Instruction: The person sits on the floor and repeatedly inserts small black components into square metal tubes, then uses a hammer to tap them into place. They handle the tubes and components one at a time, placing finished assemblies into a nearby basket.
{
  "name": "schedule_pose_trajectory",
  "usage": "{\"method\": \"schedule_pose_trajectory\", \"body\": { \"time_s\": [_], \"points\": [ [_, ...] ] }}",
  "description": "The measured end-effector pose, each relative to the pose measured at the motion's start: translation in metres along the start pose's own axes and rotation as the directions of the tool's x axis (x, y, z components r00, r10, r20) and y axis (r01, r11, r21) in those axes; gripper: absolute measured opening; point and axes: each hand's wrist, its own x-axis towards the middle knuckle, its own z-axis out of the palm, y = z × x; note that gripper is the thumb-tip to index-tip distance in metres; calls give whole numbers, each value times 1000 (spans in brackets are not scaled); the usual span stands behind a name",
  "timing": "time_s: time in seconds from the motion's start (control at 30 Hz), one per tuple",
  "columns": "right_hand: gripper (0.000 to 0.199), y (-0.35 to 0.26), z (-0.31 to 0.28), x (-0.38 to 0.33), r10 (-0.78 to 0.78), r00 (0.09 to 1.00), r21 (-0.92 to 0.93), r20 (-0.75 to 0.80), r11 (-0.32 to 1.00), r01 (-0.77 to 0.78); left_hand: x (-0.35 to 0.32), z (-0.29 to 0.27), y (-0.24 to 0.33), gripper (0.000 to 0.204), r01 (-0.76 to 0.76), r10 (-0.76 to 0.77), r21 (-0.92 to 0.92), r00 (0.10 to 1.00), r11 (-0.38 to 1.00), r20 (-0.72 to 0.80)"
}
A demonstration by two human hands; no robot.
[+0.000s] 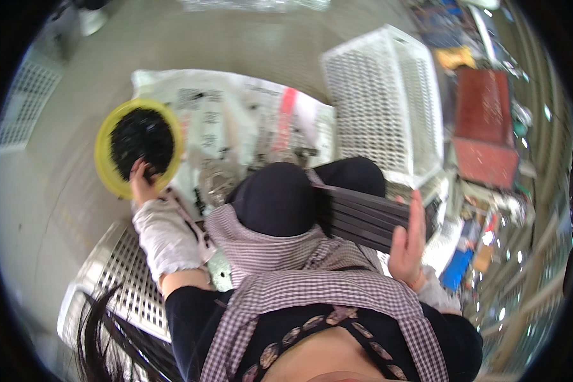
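Observation:
My left hand (143,181) reaches into a yellow basin (102,149) filled with small black pieces (140,137). Its fingers are curled together among them, and dark bits show between the fingertips; what exactly they pinch is too small to tell. Across my lap, on the right thigh, lies a row of long dark strips (363,216) set side by side. The flat of my right hand (410,239) rests along their right end, fingers stretched out and thumb apart. The left end of the strips is partly hidden beside my knee.
A white plastic sack (235,108) lies spread on the floor ahead. White perforated crates stand at the front right (369,95), by my left elbow (130,274) and at the far left (25,102). A red-brown box (484,108) and mixed clutter line the right side.

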Motion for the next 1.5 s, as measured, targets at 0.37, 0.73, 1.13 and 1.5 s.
{"method": "schedule_pose_trajectory", "body": {
  "time_s": [0.37, 0.73, 1.13, 1.5],
  "points": [
    [52, -11, 0, 7, -131, 990, -35, 59, 990, 133, -46, 22, 35, 19, 75, -41, -291, 992, 954, 120],
    [62, -44, 7, 3, -191, 974, 126, 126, 977, 175, -145, 59, 70, 33, 146, 32, -401, 913, 904, 406],
    [62, -59, 7, -1, -335, 941, 272, 45, 911, 312, -273, 108, 85, 27, -163, 205, -143, 909, 976, 364],
    [59, -39, 11, -20, -539, 838, 491, -80, 711, 504, -374, 239, 52, 8, -274, 185, 67, 791, 959, 583]
  ]
}}
